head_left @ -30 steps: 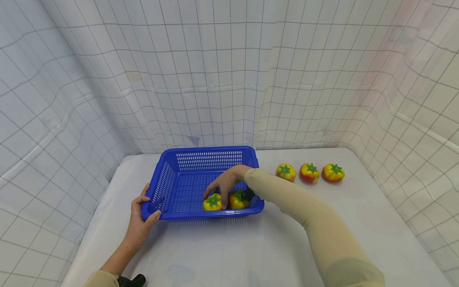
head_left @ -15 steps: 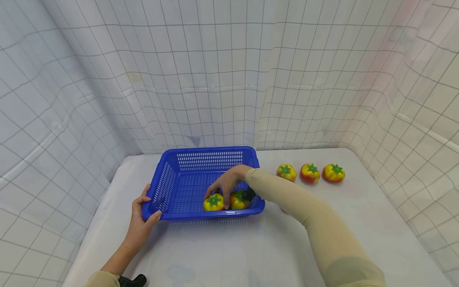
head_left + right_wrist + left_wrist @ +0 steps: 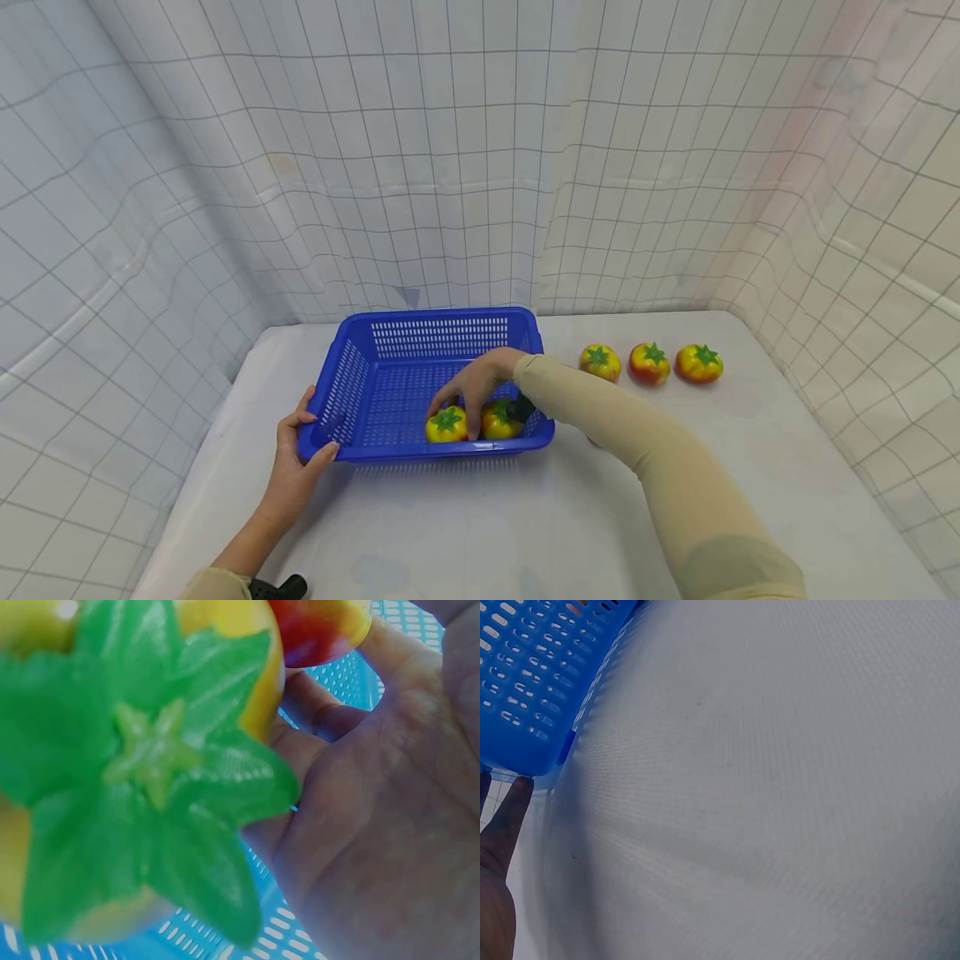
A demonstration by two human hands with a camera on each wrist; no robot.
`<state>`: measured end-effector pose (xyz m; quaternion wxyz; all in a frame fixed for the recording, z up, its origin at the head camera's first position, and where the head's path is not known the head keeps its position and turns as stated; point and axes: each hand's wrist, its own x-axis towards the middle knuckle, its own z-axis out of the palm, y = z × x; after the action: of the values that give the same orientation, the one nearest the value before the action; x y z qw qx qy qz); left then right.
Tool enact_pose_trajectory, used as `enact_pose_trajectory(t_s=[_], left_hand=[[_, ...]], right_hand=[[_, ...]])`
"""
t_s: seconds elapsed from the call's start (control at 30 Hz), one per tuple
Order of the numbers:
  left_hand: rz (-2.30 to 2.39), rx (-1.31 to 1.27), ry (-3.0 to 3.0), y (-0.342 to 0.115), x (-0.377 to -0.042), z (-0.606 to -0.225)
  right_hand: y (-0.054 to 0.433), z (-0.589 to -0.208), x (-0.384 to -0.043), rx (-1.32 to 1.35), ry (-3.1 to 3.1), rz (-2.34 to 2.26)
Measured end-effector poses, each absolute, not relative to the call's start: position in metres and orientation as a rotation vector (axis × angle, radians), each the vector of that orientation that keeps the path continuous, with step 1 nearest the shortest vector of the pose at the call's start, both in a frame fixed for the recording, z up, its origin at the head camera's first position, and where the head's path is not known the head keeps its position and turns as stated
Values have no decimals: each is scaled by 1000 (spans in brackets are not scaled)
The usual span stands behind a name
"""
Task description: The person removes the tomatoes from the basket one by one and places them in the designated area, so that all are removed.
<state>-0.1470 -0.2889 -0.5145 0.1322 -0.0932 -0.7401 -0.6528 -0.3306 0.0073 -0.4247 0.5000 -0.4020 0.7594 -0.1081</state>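
A blue slotted plastic basket (image 3: 431,451) stands on the white-covered table in the head view. My left hand (image 3: 291,477) grips its near left corner, thumb on the front rim and fingers along the left side. Inside the basket, my right hand (image 3: 477,388) holds a yellow-and-red toy tomato (image 3: 446,427) with a green star-shaped top. A second toy tomato (image 3: 498,422) lies beside it, under the right wrist, partly covered by the wrist device. In the right wrist view this second tomato's leafy top (image 3: 154,757) looms large, and the held tomato (image 3: 319,630) shows between thumb and fingers.
Three more toy tomatoes stand in a row on the table right of the basket: a left one (image 3: 600,362), a middle one (image 3: 649,364) and a right one (image 3: 699,364). White grid-patterned curtains (image 3: 465,167) enclose the table at the back and both sides.
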Motion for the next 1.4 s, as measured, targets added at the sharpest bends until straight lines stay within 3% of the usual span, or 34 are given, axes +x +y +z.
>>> enact_pose_trajectory(t_s=[0.5,1.4], left_hand=[[-1870,-265,-2177,-287,-148,-514],[-1760,-302,-2243,-292,-146,-510]], right_hand=[[9,-423,-329,-972,1835,-316],[47,-384,-343,-1063,1971,-631]])
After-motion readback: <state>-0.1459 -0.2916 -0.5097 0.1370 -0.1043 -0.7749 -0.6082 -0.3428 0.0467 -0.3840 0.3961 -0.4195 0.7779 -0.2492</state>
